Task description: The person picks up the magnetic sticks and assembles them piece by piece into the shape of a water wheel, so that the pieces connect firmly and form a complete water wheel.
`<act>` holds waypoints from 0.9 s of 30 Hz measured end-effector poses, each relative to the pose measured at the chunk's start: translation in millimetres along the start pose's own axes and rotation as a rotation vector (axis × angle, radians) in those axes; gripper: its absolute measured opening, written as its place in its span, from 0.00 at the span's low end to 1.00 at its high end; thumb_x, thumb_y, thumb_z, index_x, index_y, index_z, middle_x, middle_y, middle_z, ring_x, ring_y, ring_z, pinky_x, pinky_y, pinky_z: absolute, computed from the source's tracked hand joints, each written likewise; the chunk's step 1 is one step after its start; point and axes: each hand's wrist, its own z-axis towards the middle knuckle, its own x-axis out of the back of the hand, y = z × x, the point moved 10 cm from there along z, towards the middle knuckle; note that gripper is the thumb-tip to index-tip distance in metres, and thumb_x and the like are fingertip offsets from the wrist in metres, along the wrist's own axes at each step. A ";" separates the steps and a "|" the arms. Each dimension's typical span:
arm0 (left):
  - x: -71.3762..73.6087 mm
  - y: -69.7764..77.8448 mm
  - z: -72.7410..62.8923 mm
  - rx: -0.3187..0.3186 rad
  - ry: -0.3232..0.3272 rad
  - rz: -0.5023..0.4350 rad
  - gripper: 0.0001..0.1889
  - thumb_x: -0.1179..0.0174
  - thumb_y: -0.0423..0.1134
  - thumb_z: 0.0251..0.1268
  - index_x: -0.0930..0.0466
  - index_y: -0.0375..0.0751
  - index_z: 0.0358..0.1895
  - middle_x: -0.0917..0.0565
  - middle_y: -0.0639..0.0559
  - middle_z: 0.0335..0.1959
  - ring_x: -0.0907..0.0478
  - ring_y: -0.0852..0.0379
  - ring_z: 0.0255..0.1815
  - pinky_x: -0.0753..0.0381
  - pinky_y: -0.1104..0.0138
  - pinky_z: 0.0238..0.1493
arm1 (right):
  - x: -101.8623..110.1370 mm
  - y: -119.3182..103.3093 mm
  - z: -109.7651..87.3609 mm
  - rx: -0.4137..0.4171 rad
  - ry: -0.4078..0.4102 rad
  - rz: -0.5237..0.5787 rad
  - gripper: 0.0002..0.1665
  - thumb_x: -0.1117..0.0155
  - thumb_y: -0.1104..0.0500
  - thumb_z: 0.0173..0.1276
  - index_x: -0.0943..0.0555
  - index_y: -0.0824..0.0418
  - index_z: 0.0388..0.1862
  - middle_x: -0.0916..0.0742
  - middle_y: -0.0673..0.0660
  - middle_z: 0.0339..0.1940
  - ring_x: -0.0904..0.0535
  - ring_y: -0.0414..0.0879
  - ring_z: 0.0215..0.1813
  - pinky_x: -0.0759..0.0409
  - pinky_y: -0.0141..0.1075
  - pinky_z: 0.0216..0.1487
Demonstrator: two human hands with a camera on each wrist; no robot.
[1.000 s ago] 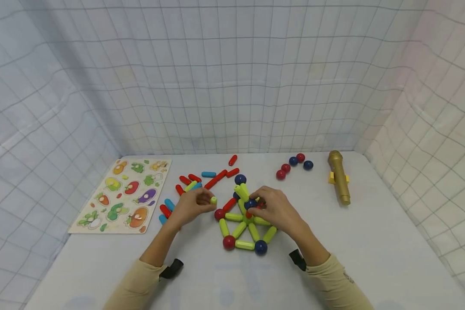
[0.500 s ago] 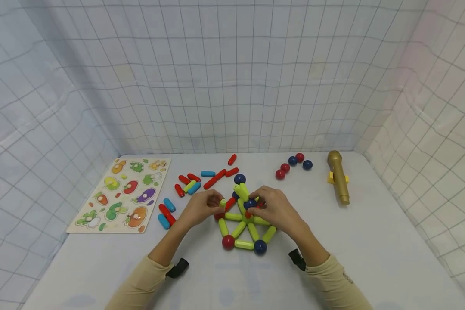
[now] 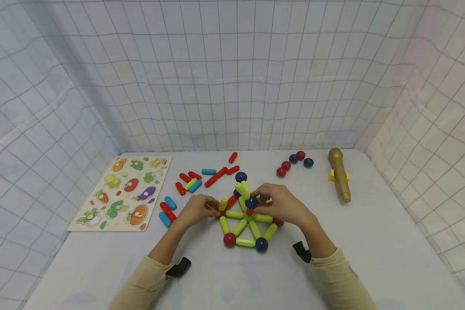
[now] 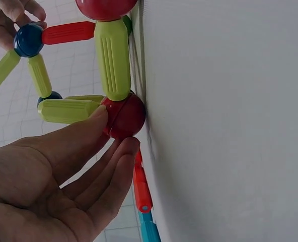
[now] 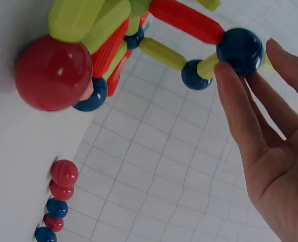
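Observation:
On the white table stands a construction of lime green and red rods joined by red and blue balls. My left hand (image 3: 197, 211) pinches the red ball (image 4: 129, 118) at its left corner between thumb and fingertips. From that ball a short green rod (image 3: 223, 203) stands upright. My right hand (image 3: 280, 204) lightly holds the raised blue ball (image 5: 239, 50), fingertips against its side and thumb right at its edge. A red rod (image 5: 187, 20) joins this ball to the green hub (image 3: 249, 215) below, and more green rods (image 3: 243, 189) slant from the ball.
Loose red, blue and green rods (image 3: 215, 177) lie behind and left of the construction. Several loose balls (image 3: 286, 165) sit at the back right, beside a gold microphone-shaped toy (image 3: 339, 174). A wooden vegetable puzzle board (image 3: 120, 193) lies at the left. Gridded cloth walls surround the table.
My left hand has moved right with the green rod, which now stands on the left red ball. Its fingers have gone from the rod to the ball. My right hand stays near the blue ball.

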 end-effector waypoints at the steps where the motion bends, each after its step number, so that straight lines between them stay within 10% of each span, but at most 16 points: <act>1: 0.1 -0.6 -0.3 -0.003 -0.001 -0.007 0.16 0.31 0.39 0.58 0.15 0.40 0.50 0.13 0.50 0.42 0.20 0.55 0.43 0.17 0.66 0.44 | 1.9 4.1 2.8 -0.004 -0.025 0.020 0.22 0.29 0.60 0.61 0.18 0.59 0.55 0.14 0.55 0.49 0.17 0.48 0.49 0.16 0.38 0.49; 14: -2.7 -2.3 3.8 0.001 0.010 -0.014 0.15 0.30 0.39 0.57 0.14 0.42 0.48 0.13 0.51 0.41 0.20 0.57 0.42 0.17 0.65 0.43 | 53.8 123.2 78.0 -0.308 0.146 -0.370 0.17 0.35 0.65 0.62 0.17 0.69 0.50 0.15 0.67 0.49 0.18 0.59 0.48 0.18 0.48 0.47; 27: -0.9 -4.9 1.7 0.007 0.018 -0.008 0.15 0.30 0.39 0.57 0.14 0.42 0.48 0.13 0.52 0.41 0.20 0.57 0.42 0.17 0.64 0.44 | 47.3 130.7 79.2 -0.258 0.227 -0.470 0.12 0.38 0.69 0.61 0.17 0.71 0.43 0.15 0.67 0.40 0.20 0.58 0.44 0.20 0.49 0.47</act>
